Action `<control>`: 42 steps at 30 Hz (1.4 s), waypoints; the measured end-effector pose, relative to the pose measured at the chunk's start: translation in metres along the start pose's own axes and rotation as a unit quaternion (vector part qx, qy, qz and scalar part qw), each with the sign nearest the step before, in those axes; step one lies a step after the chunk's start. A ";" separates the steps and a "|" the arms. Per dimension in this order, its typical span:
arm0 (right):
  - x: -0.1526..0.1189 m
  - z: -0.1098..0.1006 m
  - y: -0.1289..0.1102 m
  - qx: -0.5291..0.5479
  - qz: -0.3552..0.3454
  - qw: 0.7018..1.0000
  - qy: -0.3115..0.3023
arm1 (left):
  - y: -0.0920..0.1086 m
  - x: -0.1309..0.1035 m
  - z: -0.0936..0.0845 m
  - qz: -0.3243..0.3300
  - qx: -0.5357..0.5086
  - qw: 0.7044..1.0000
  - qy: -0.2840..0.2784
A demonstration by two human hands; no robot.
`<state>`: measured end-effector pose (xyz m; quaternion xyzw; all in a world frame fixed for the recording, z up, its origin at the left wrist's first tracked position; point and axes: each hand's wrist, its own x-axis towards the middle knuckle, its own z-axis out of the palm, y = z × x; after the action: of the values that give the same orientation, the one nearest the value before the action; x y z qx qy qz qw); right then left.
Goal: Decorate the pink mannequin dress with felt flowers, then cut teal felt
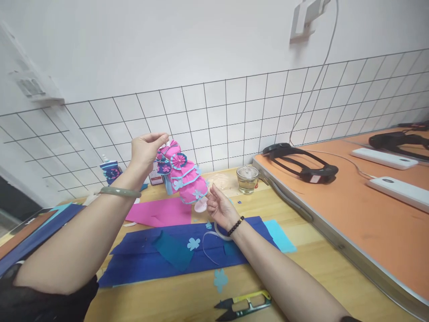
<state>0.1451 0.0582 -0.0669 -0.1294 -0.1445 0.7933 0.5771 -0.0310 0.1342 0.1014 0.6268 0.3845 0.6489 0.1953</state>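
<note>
Raised over the table is a small dress form in a ruffled pink dress (192,181) with light-blue trim, flowers and a striped rosette. My left hand (147,150) pinches its white neck at the top, tilting it so the round white base (201,205) points down to the right. Beside the hem is my right hand (219,205), its fingers curled together; whether they grip anything is hidden. Below lies dark-blue crepe paper (134,255), bearing a teal piece (174,252), a pale-blue flower cutout (193,243) and a white tape roll (221,232), partly behind my right wrist.
Yellow-handled thread snips (243,305) lie at the front, near another blue flower (220,280). Pink paper (161,212) is behind the blue sheet. A lidded glass jar (247,179) stands at the back. Another small dressed form (110,171) is back left; an orange-topped case (368,214) borders the right.
</note>
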 end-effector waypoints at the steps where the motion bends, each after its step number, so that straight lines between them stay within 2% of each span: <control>1: 0.000 0.001 -0.001 0.003 0.000 1.000 0.000 | 0.000 0.000 0.000 0.000 0.000 1.000 -0.002; 9: -0.002 0.008 0.000 0.018 -0.021 1.000 0.008 | -0.001 -0.003 0.001 -0.010 -0.011 0.999 -0.031; 21: -0.002 0.011 0.003 -0.014 -0.050 0.998 0.041 | 0.004 -0.006 0.001 -0.022 -0.039 0.998 -0.033; 29: -0.005 0.013 0.009 -0.050 -0.074 0.996 0.026 | -0.004 -0.002 -0.006 -0.026 -0.051 0.998 -0.026; 36: -0.006 0.013 0.005 -0.063 -0.037 0.997 0.001 | -0.002 0.009 -0.023 -0.042 -0.096 0.994 -0.038; 42: -0.008 0.014 0.007 -0.066 -0.017 0.998 -0.009 | -0.001 0.011 -0.027 -0.066 -0.123 0.989 -0.055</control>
<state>0.1361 0.0476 -0.0559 -0.1571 -0.2037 0.7732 0.5796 -0.0590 0.1361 0.1103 0.6063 0.3312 0.6411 0.3341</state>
